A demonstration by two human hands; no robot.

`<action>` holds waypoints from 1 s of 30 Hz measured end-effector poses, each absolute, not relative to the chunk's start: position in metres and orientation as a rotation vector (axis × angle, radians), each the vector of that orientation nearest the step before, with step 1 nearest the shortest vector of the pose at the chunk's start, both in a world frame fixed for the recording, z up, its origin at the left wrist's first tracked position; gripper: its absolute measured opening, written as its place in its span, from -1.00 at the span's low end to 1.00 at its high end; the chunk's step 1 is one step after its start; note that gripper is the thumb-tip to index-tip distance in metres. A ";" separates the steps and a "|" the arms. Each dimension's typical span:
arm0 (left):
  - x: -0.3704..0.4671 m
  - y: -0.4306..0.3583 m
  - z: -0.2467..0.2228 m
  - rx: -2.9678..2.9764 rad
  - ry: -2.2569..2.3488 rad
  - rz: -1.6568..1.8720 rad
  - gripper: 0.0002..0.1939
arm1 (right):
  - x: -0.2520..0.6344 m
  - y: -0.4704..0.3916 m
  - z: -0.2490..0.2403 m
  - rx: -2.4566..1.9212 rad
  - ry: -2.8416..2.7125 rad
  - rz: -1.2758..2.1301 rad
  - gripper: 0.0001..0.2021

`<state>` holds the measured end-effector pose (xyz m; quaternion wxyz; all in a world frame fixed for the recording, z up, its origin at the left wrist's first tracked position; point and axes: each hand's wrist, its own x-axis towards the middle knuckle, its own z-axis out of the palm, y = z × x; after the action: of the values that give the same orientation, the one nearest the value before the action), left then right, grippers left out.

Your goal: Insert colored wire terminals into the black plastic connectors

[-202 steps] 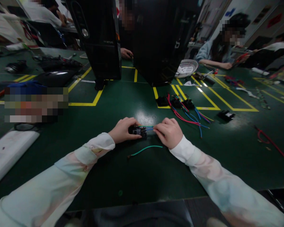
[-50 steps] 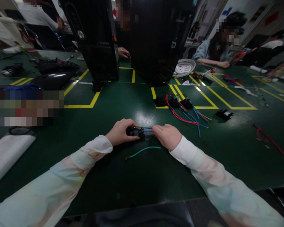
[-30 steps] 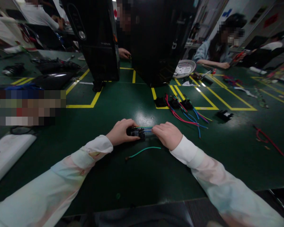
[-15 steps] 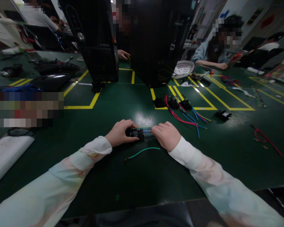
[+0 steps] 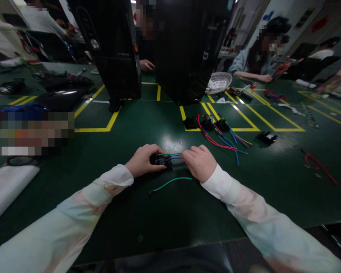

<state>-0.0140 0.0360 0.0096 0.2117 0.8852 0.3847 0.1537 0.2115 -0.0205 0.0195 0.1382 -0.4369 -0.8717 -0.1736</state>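
My left hand [image 5: 143, 161] grips a small black plastic connector block [image 5: 166, 161] between thumb and fingers, just above the green table. Green and blue wires [image 5: 174, 155] run from the block to my right hand [image 5: 198, 161], whose fingers are pinched around them. The wires' far ends are hidden inside that hand. On the table just in front of me lies a loose green wire [image 5: 172, 182] with a dark terminal at its left end.
Black blocks with red and blue wires [image 5: 216, 134] lie right of centre. Nearby are another black block [image 5: 267, 138] and a red wire [image 5: 319, 167]. Two tall black cases [image 5: 113, 57] stand at the back. A white power strip [image 5: 11, 189] sits at left. Co-workers sit beyond.
Both hands stay almost in place, still on the block and wires. The whole view has shifted slightly. A co-worker's hand between the black cases has moved a little.
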 end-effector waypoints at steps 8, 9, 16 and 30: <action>-0.013 0.035 0.011 2.449 1.071 0.423 -0.64 | 0.213 -0.019 0.015 -1.264 -2.509 -0.441 -0.86; -0.013 0.035 0.011 2.449 1.074 0.420 -0.64 | 0.214 -0.019 0.014 -1.263 -2.495 -0.438 -0.85; -0.013 0.035 0.011 2.447 1.073 0.420 -0.64 | 0.215 -0.018 0.012 -1.244 -2.490 -0.426 -0.83; -0.014 0.036 0.010 2.454 1.066 0.427 -0.64 | 0.215 -0.018 0.015 -1.191 -2.524 -0.377 -0.83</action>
<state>-0.0140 0.0356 0.0099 0.2145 0.8847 0.3842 0.1541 0.2150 -0.0180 0.0155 0.1618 -0.4174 -0.8844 -0.1319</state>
